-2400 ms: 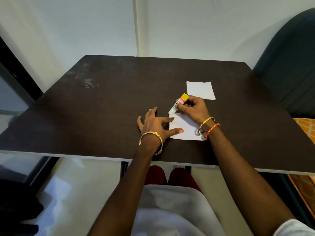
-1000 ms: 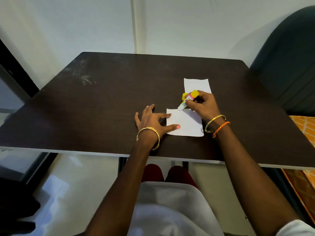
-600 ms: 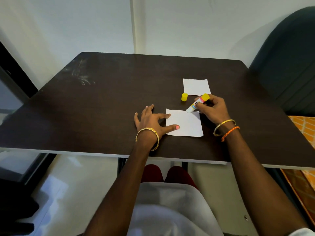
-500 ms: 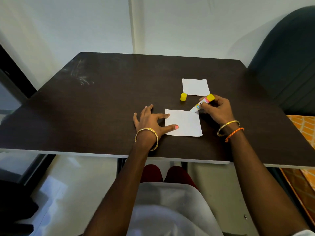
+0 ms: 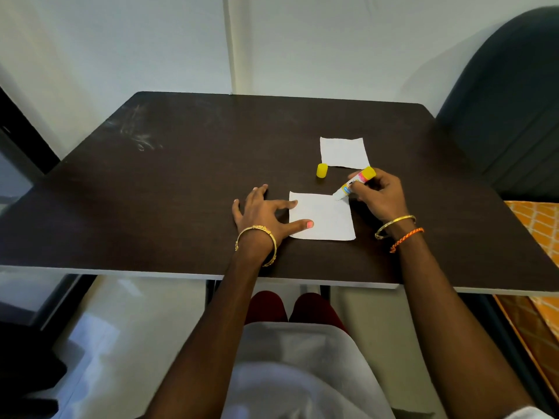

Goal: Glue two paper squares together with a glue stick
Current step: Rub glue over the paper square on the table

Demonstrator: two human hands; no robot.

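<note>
A white paper square (image 5: 325, 217) lies flat on the dark table (image 5: 181, 192) in front of me. My left hand (image 5: 261, 211) rests spread beside it, with thumb and forefinger pinning its left edge. My right hand (image 5: 378, 196) holds the uncapped glue stick (image 5: 354, 184), tilted, its white tip touching the square's far right corner. The yellow cap (image 5: 321, 170) stands on the table just beyond the square. A second white paper square (image 5: 344, 152) lies further back, apart from the first.
A dark padded chair back (image 5: 508, 101) stands at the table's right rear corner. An orange patterned cloth (image 5: 538, 219) shows at the right edge. White walls close off the back. The table's near edge (image 5: 151, 272) runs above my knees.
My right hand slid the glue stick from the near square's left part across to its far right corner. That uncovered the yellow cap. My left hand stayed in place.
</note>
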